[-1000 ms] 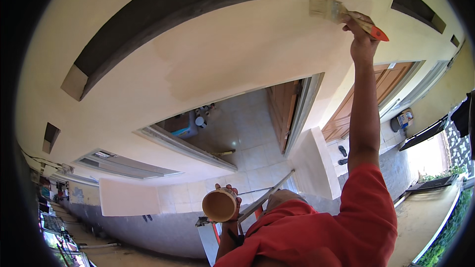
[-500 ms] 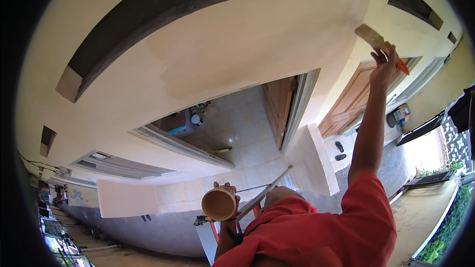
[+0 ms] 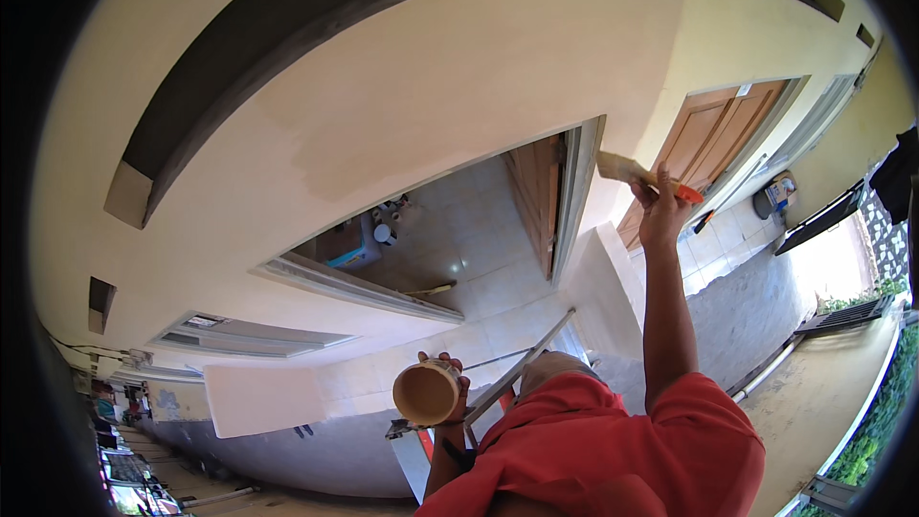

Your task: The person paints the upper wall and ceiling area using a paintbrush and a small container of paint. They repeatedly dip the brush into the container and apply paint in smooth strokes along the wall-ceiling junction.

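Paintbrush (image 3: 622, 168) in the grip of the right hand (image 3: 659, 214) sits between 2 and 3 o'clock from the middle of the view, in front of the strip of wall (image 3: 636, 124) that parts the doorway from the brown door (image 3: 720, 136). The step in hand looks to be brushing a coat onto this wall: a pinkish-beige stretch meets a yellower one along an edge at about 1 to 2 o'clock, and a darker patch lies towards 11. Whether the bristles touch the surface or hang just off it, I cannot tell. A further stroke would, I judge, call for the bristles laid flat on the wall beside the door frame (image 3: 581, 182), with a light wrist and care not to smear the trim; if they are running dry, a dip in the cup (image 3: 426, 394) would come first. As for the lie of the brush, its long axis runs aslant but nearer level than upright, the bristle end pointing between 9 and 10 o'clock and the red handle end between 3 and 4. The two hands are well apart. The right has its fingers closed on the brush's handle; the left hand (image 3: 461, 391), between 6 and 7 o'clock, is wrapped around the cup, whose round mouth faces the viewer, showing a tan inside.
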The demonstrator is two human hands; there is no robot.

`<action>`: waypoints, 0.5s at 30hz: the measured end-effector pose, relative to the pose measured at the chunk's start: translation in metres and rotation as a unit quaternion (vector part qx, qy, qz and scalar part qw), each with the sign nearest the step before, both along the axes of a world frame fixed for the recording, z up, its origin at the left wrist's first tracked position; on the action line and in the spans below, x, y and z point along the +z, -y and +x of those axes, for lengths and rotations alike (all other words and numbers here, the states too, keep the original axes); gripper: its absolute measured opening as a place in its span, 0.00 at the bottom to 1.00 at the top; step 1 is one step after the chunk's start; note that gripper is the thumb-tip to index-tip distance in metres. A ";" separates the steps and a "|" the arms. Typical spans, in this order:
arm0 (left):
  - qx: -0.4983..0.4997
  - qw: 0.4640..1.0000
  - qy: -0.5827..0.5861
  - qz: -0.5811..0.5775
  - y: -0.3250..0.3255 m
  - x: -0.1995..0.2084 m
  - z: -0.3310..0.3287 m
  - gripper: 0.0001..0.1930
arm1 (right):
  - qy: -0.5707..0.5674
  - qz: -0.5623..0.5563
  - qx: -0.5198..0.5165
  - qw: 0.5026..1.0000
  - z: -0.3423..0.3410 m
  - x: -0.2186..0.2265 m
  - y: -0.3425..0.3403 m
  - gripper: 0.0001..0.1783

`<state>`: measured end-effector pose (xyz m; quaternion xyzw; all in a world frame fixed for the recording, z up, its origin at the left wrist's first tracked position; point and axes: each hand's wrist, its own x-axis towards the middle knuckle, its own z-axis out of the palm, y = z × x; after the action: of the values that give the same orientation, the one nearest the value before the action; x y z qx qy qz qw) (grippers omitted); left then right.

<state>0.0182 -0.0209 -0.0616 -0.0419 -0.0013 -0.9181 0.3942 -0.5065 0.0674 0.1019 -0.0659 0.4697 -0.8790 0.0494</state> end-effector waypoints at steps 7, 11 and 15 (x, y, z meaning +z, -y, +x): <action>0.008 0.998 0.020 -0.062 -0.002 0.008 -0.007 0.62 | -0.193 -0.157 -0.170 0.954 -0.059 0.109 0.036 0.36; 0.015 0.997 0.057 -0.043 0.000 0.002 -0.002 0.67 | -0.224 -0.064 -0.210 0.950 -0.075 0.143 0.082 0.29; 0.021 0.997 0.051 -0.052 -0.002 0.004 -0.004 0.69 | -0.418 0.197 -0.382 0.800 -0.066 0.132 0.118 0.23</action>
<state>0.0146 -0.0187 -0.0574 -0.0150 -0.0699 -0.9094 0.4097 -0.5723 -0.0508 0.2338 -0.2306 0.5951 -0.6020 -0.4798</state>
